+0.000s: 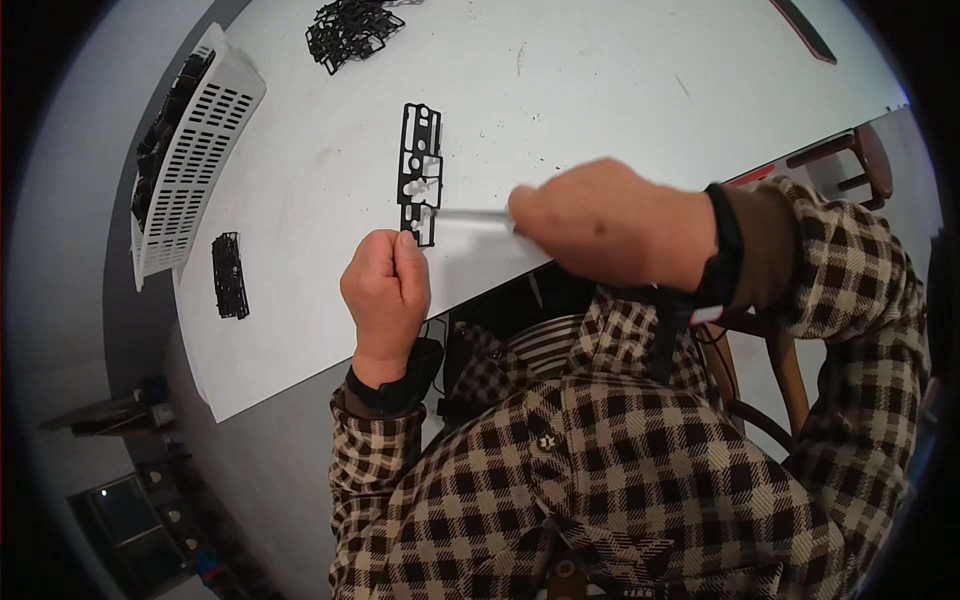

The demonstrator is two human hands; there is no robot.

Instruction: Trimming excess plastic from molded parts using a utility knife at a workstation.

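1. The left hand (385, 290) is closed, pinching the lower end of a flat black plastic frame (420, 170) lying at the counter's near edge.
2. The right hand (610, 225) is fisted round a thin silvery tool (475, 214), its tip at the frame's middle.
3. This looks like trimming; the next stroke needs a steady grip.
4. On the white counter (600, 90): a small black stack (229, 275) at 9 o'clock, a white slotted basket (195, 150) at 10, loose frames (350, 30) at 12.
5. A wooden chair (850, 160) stands at 3 o'clock on grey floor.
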